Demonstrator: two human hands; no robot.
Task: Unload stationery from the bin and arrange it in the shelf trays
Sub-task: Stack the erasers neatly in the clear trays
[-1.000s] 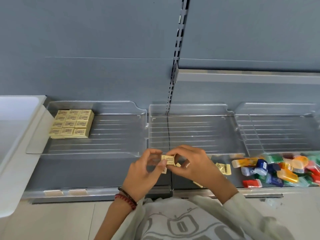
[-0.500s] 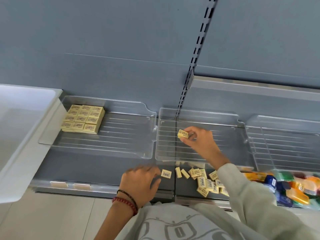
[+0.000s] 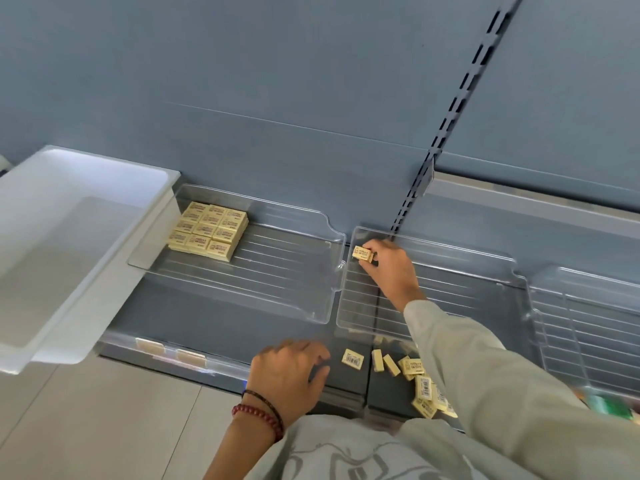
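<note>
My right hand (image 3: 388, 271) has carried the eraser (image 3: 361, 253) to the 11 o'clock corner of the middle tray (image 3: 467, 292), pinching it; its long axis runs nine-to-three. My left hand (image 3: 289, 370) rests slack, empty, at seven o'clock.

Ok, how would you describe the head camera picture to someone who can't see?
A person's right hand holds a small yellow box at the back left corner of the middle clear tray. The left tray has a neat block of such boxes; loose boxes lie on the shelf beside the left hand. A white bin stands far left.
</note>
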